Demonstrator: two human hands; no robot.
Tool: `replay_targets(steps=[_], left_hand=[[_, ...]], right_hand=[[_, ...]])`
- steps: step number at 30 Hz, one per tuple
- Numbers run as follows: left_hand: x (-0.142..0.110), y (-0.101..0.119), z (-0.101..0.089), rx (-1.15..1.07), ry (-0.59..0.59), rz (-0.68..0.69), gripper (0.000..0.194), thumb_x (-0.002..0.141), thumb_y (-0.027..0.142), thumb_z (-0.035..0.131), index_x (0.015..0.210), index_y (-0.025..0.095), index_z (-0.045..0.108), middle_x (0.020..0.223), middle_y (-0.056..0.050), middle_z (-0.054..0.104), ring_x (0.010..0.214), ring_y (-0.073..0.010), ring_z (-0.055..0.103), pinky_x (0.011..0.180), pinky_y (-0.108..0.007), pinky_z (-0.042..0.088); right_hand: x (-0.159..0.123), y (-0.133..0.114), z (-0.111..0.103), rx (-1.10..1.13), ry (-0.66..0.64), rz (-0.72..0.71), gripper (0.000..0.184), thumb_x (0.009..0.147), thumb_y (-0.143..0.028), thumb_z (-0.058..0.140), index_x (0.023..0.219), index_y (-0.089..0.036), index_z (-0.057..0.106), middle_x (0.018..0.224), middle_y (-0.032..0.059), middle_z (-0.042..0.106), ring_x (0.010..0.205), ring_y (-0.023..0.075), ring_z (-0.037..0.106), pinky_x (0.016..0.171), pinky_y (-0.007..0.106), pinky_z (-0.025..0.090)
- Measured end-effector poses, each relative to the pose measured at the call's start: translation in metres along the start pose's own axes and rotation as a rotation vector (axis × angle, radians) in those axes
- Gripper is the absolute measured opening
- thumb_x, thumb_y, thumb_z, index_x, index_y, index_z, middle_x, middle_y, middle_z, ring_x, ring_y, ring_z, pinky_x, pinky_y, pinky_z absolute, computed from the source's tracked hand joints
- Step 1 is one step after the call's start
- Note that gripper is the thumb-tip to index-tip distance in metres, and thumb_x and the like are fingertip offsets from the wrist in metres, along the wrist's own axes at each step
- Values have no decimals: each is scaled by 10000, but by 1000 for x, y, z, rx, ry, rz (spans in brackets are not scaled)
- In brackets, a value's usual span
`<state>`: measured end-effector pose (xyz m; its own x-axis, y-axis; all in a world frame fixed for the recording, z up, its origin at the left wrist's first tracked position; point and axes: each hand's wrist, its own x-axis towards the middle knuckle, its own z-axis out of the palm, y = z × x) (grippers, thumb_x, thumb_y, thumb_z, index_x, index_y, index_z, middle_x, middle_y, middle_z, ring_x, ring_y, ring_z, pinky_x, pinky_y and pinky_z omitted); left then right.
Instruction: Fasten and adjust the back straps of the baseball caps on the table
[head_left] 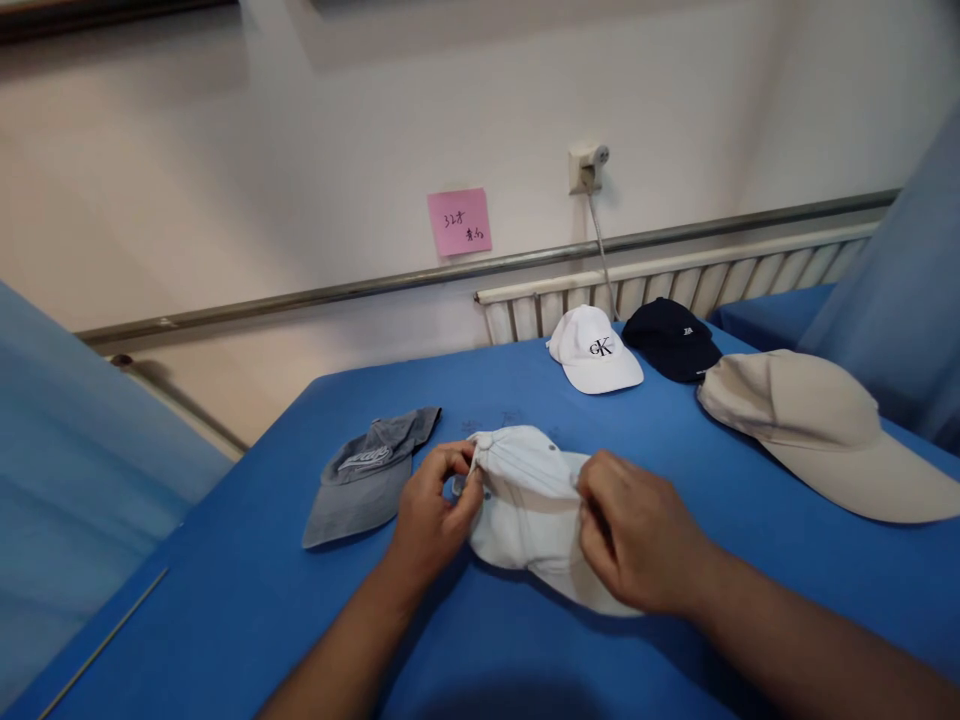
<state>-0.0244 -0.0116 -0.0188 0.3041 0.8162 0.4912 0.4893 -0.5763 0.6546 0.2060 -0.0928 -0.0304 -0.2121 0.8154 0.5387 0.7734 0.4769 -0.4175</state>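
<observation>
A pale, off-white baseball cap [517,510] is held low over the blue-covered table, its crown partly folded and its brim pointing to the lower right. My left hand [435,510] pinches the cap's left edge between thumb and fingers. On the other side, my right hand [637,530] is closed on the cap near the brim, and its fingers hide part of the fabric. Just left of my left hand lies a grey cap [364,475] with white lettering.
Behind stand a white cap [595,350] with black letters, a black cap [670,338] and a large beige cap [817,420]. A metal rail [375,285], radiator [697,283] and plugged socket [585,170] line the wall. Blue curtains [75,480] flank the table [247,600].
</observation>
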Motion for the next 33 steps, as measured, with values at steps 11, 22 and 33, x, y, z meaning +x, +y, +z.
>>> replay_targets(steps=[11,22,33], left_hand=[[9,-14,-2,-531,-157,-243,224,766,234,699,742,197,479,854,-20,602,805,-148,591,710,-266,483],[3,-14,8,-625,-112,-215,192,776,185,697,714,185,514,879,-33,606,833,-150,571,730,-257,445],[-1,0,12,114,-56,117,95,854,173,550,915,204,616,835,-13,614,761,-151,541,717,-282,434]], right_hand=[[-16,-20,22,564,-84,-161,93,814,-154,495,796,-242,470,743,-2,580,652,144,548,599,278,438],[13,33,45,543,121,153,153,796,-89,527,861,-218,577,941,20,619,657,112,538,606,255,453],[5,19,16,232,272,-182,166,784,-62,538,853,-209,499,856,43,602,790,183,575,718,333,455]])
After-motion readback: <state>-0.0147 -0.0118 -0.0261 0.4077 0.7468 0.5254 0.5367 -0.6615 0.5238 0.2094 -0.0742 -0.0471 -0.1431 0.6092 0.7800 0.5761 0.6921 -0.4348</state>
